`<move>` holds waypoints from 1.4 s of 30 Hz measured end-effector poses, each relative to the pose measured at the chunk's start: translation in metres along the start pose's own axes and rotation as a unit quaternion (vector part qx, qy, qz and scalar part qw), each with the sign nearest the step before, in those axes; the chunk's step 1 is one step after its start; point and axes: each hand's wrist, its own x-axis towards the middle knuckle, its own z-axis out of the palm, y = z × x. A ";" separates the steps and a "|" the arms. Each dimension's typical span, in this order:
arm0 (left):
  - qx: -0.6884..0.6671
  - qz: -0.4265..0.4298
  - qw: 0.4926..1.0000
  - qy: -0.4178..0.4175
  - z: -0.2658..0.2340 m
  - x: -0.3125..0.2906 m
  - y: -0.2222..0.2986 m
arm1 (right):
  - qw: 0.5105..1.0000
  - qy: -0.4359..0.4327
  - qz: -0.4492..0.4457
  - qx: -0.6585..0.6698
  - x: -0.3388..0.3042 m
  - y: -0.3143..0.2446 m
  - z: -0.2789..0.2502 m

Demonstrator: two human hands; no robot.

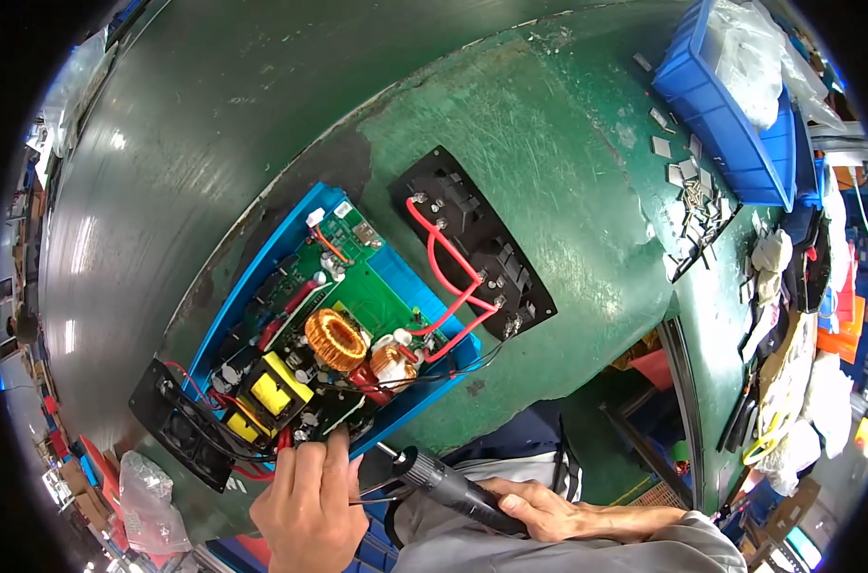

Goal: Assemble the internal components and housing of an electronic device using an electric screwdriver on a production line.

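Observation:
An open blue metal case [430, 384] holds a green circuit board [369, 298] with a copper-wound toroid coil [336, 340] and yellow-taped transformer [279, 384]. My left hand [310, 506] is closed, fingertips at the case's near edge; what it pinches is hidden. A thin metal piece shows beside it. In my right hand [541, 512] is a black electric screwdriver [458, 489], its tip pointing at the case's near wall. Red wires join the board to a black end panel [472, 244] with sockets, lying to the right. A black fan panel [181, 425] leans at the case's left end.
At the far right a blue bin [730, 119] holds clear plastic bags. Small metal plates and pins [699, 205] lie scattered before it. Left of my left hand is a clear plastic bag [149, 501]. The green tabletop [587, 277] has a gap with a metal frame [680, 411].

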 end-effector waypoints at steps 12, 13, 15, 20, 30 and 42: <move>-0.012 -0.006 1.000 0.004 0.001 0.004 0.000 | 0.965 -0.132 0.052 0.221 0.009 0.033 -0.009; -0.012 -0.016 1.000 0.012 0.003 0.002 0.001 | 0.983 -0.102 0.047 0.146 0.007 0.024 -0.012; -0.003 -0.025 1.000 0.013 0.008 -0.004 0.001 | 0.999 -0.017 -0.044 -0.015 0.007 0.004 -0.017; -0.011 -0.103 0.990 0.099 0.014 -0.041 -0.005 | 0.985 0.080 -0.128 -0.084 -0.012 0.028 -0.032; -0.179 -0.245 0.926 0.224 0.062 -0.092 -0.032 | 0.970 0.201 -0.139 0.018 -0.009 0.050 -0.039; -0.240 -0.161 0.917 0.275 0.069 -0.080 -0.044 | 0.886 0.370 -0.281 0.013 -0.005 0.001 -0.032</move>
